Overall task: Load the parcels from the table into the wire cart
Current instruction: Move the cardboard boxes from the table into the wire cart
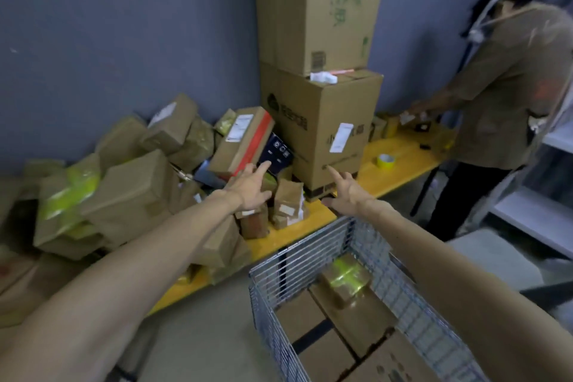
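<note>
Both arms reached out over the yellow table (400,161), and neither hand held anything. The left hand (251,187) was spread, fingers straight and released, its index fingertip lying at the lower edge of a dark blue box (277,152); whether it touched could not be told. Just above those fingers leaned a long cardboard box with a red tape stripe (240,141) and a white label. To the left of the fingers the heap of brown parcels (130,192) piled up against the wall, several bound in yellow tape. Between the two hands, just below the fingertips, stood a small brown paper parcel (288,198) with a label.

The right hand (347,192) was likewise open, fingers splayed towards the lower front of a large cardboard carton (319,130); contact was unclear. On that carton stood a taller carton (316,6). Right of the right fingers, well apart, lay a roll of yellow tape (385,161) on the tabletop.

Below the right wrist, against the table's edge, stood the wire cart (297,260), holding flat cardboard boxes and, on top of them, a parcel wrapped in yellow tape (345,279). Beyond the fingers at the far right, another person (508,87) bent over the table's end.
</note>
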A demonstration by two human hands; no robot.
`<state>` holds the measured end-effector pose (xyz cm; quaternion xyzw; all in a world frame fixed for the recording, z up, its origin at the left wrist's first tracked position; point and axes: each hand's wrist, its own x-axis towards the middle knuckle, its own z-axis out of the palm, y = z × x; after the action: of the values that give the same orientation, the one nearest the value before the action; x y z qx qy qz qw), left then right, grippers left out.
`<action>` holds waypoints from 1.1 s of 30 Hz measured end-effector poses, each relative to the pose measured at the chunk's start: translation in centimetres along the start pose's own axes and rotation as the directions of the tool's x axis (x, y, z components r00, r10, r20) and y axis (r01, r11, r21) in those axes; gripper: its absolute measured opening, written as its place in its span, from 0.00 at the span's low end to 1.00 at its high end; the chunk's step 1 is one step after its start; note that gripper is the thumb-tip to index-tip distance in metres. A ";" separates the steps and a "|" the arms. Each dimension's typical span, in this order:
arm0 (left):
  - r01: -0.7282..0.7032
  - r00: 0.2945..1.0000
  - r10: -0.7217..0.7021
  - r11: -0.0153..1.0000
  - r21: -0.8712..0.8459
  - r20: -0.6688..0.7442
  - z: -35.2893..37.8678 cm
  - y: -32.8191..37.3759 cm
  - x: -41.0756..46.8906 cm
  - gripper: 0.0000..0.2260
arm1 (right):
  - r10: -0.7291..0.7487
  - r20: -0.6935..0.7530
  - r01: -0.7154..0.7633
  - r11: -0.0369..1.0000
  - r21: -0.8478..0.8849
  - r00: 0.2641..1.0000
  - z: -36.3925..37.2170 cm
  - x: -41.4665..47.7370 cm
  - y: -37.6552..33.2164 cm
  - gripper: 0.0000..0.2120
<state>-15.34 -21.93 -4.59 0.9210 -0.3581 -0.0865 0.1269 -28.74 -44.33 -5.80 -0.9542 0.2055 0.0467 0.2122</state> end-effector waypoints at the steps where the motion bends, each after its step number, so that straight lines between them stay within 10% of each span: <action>1: 0.017 0.999 -0.017 1.000 -0.009 -0.030 -0.9 -1.2 -0.2 0.36 | -0.032 -0.023 0.032 0.999 0.002 0.999 -0.3 1.0 -1.4 0.42; 15: 0.152 0.987 -0.156 0.985 -0.075 -0.042 -7.5 -16.0 2.8 0.35 | -0.163 -0.037 0.162 0.987 -0.017 0.986 2.1 10.8 -16.9 0.43; 33: 0.273 0.961 -0.266 0.956 -0.106 0.079 -4.4 -19.3 13.5 0.38 | -0.161 0.065 0.161 0.987 0.002 0.985 3.9 22.1 -16.2 0.46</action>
<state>7.91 -16.63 -6.98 0.9491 -0.2273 -0.1528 0.1556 -1.91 -37.53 -6.96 -0.9660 0.1205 0.0604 0.2204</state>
